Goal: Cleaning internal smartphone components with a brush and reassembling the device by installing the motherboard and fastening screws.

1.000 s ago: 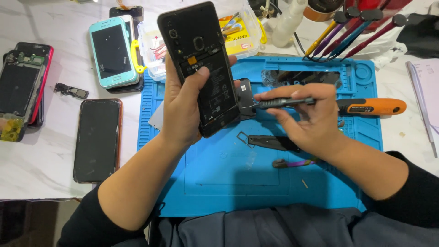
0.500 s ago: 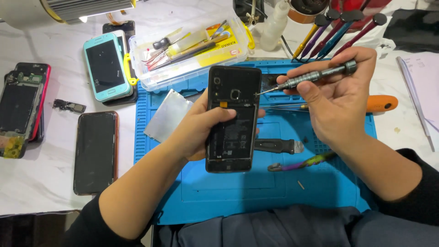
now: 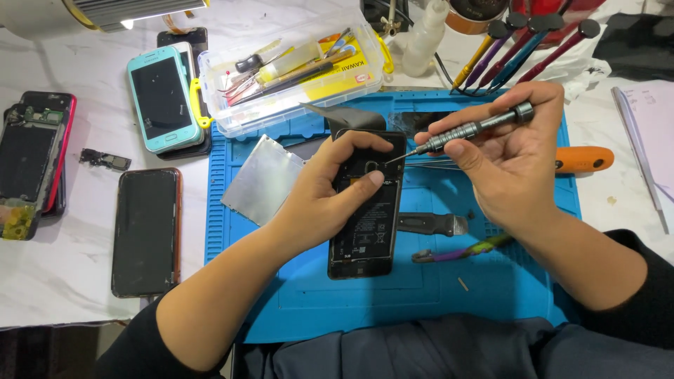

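Opened phone (image 3: 366, 224) lengthwise toward the person, screwdriver (image 3: 472, 129) angled down-left (tip at phone)

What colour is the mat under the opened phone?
Bright blue: the work mat under the opened phone shows clearly in the head view.

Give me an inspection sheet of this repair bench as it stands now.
Surface: white marble-look table with a blue work mat.
Job's things: opened black phone on the mat; grey precision screwdriver, tip at the phone's upper end.
Clutter: clear tool box, metal plate, light blue phone, dark phone, orange-handled tool.
Hands: left hand grips the phone; right hand holds the screwdriver.
Cables: thin black lead near the white bottle.
Surroundings: lamp at top left.
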